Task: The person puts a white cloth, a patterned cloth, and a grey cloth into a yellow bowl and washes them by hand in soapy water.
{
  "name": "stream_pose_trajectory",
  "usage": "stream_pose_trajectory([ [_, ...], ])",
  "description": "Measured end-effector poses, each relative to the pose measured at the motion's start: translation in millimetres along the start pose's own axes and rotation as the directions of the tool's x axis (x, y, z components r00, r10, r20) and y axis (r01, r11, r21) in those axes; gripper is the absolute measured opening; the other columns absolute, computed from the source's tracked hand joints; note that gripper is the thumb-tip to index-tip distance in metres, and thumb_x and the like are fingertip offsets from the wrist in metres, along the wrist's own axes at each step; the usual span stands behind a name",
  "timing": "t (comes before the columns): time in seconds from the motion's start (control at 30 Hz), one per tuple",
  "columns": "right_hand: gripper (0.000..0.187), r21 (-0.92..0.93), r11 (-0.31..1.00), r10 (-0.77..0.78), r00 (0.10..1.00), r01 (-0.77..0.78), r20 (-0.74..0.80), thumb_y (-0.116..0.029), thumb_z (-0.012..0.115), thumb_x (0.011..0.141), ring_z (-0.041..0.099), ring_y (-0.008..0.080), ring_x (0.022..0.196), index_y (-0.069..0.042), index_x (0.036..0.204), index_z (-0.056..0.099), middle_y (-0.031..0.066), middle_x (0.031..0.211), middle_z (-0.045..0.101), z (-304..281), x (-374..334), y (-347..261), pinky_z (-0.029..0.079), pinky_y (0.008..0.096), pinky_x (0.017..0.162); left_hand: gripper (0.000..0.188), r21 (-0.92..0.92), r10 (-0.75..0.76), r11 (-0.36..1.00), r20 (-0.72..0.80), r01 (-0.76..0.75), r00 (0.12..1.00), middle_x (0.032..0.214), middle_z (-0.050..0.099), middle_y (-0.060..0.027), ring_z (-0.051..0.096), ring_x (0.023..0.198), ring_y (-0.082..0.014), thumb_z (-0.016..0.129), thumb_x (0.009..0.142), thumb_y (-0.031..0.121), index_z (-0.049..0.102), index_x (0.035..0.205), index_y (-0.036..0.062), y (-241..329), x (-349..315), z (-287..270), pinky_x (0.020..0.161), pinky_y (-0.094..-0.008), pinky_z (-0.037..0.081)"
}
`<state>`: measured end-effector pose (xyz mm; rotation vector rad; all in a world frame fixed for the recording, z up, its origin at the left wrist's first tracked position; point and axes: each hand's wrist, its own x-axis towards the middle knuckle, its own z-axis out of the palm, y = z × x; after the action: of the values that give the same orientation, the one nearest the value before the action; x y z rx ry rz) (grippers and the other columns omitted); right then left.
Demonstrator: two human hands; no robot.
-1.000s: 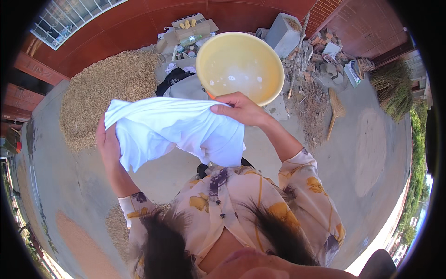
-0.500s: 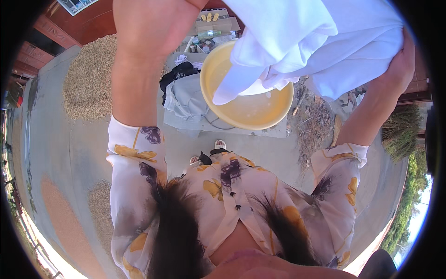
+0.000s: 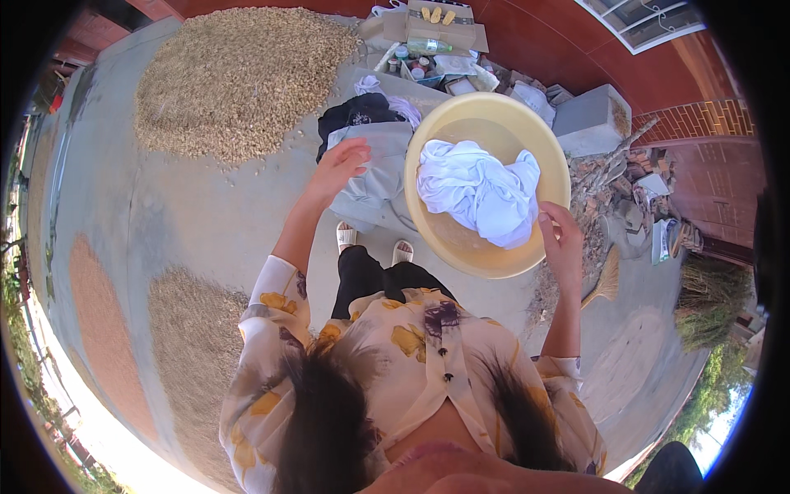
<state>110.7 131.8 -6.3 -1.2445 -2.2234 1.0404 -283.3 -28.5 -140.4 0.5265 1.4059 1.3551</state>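
A bundled white cloth garment (image 3: 479, 188) lies in a pale yellow basin (image 3: 461, 262), with some water around it. My right hand (image 3: 563, 244) is beside the basin's right rim, next to the cloth. Its fingers are loosely bent and apart, and nothing shows in them. To the left of the basin my left hand (image 3: 343, 167) hangs in the air, fingers spread a little and holding nothing. Beneath and beyond that hand lie a grey cloth (image 3: 374, 160) and a black cloth (image 3: 358, 115), heaped together.
A large heap of tan pods or nuts (image 3: 239, 82) covers the ground at the far left. Beyond the basin stand a cardboard box (image 3: 444, 31) with corn cobs on top and a grey block (image 3: 592, 119). Bricks and rubble (image 3: 625, 185) lie to the right, near a straw broom (image 3: 606, 276).
The white garment, held up in both hands before, now lies in the basin. Both hands have let go and come down. The view has shifted, showing the whole basin.
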Motion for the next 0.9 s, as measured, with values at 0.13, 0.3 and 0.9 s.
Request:
stream_pose_trajectory([
  [0.13, 0.023, 0.162, 0.971, 0.168, 0.984, -0.175, 0.053, -0.015, 0.057, 0.098, 0.063, 0.0123, 0.09, 0.0, 0.113, 0.066, 0.0064, 0.104, 0.067, 29, -19, -12, 0.05, 0.0261, 0.073, 0.07, 0.584, 0.018, 0.793, -0.307, 0.174, 0.951, 0.136, 0.052, -0.0166, 0.051, 0.125, -0.0287, 0.073, 0.082, 0.031, 0.044, 0.14, 0.005, -150, 78, -95, 0.103, -0.0409, 0.043],
  [0.3, 0.019, 0.33, 0.907, 0.168, 0.943, -0.262, 0.289, -0.009, 0.061, 0.095, 0.065, 0.0145, 0.084, 0.001, 0.109, 0.067, 0.0091, 0.101, 0.069, 86, -31, -65, 0.051, 0.0268, 0.072, 0.108, 0.851, 0.101, 0.467, -0.32, 0.239, 0.942, 0.155, 0.029, -0.0116, 0.029, 0.141, -0.0337, 0.083, 0.068, 0.039, 0.019, 0.152, 0.0131, -186, 169, -112, 0.11, -0.0542, 0.028],
  [0.9, 0.078, 0.549, -0.029, 0.65, 0.401, -0.836, 0.645, -0.022, 0.065, 0.092, 0.061, 0.0272, 0.104, -0.017, 0.154, 0.018, 0.0102, 0.137, 0.049, 428, 65, 3, 0.052, 0.0411, 0.088, 0.053, 0.594, 0.184, 0.795, -0.424, 0.119, 0.887, 0.114, 0.053, -0.0181, 0.056, 0.102, -0.0426, 0.071, 0.081, 0.03, 0.048, 0.122, 0.0046, -226, 208, -87, 0.084, -0.0503, 0.048],
])
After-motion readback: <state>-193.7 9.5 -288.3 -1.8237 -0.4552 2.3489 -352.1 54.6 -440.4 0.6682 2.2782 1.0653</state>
